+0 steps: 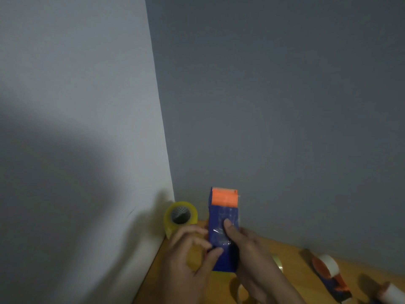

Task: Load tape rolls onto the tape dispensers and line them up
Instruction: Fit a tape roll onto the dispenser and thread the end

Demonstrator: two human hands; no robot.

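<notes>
Blue plastic, capped at its far end by an orange plate, forms the body of the tape dispenser (223,229) held up near the corner where two grey walls (285,106) meet. Clear tape lies glossy along its upper face. Right hand (252,257): grasps the dispenser from the right side, thumb pressed flat on the taped face. Left hand (192,251): fingers curled against the dispenser's left edge, thumb tip touching the blue body low down; a yellowish roll appears to sit behind these fingers, though blur makes this uncertain. Yellow-tinted tape roll (180,216): stands in the corner on the wooden table (285,251), just left of the dispenser, its core facing the viewer. Second dispenser (328,275): lies on the table well to the right, blue and orange, loaded with a pale roll. Another clear roll (277,263) lies on the table just behind the right hand, largely hidden.
</notes>
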